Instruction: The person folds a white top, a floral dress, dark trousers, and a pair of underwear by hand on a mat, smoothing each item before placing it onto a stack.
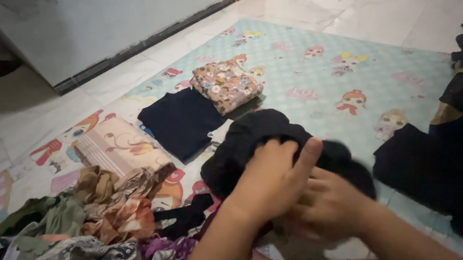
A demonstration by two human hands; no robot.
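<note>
A black garment (244, 139) lies bunched on the patterned play mat (314, 76) in front of me. My left hand (272, 178) grips its near edge, thumb raised against the cloth. Beside it my right hand (328, 202) is closed on the same black garment, fingers curled and blurred with motion. The rest of the cloth spreads out beyond both hands.
Folded pieces lie beyond: a floral one (227, 85), a dark navy one (182, 121), a pale pink one (115, 148). A heap of mixed unfolded clothes (101, 213) sits at lower left. Dark clothes (451, 166) pile at right. A white wall (102, 13) stands at upper left.
</note>
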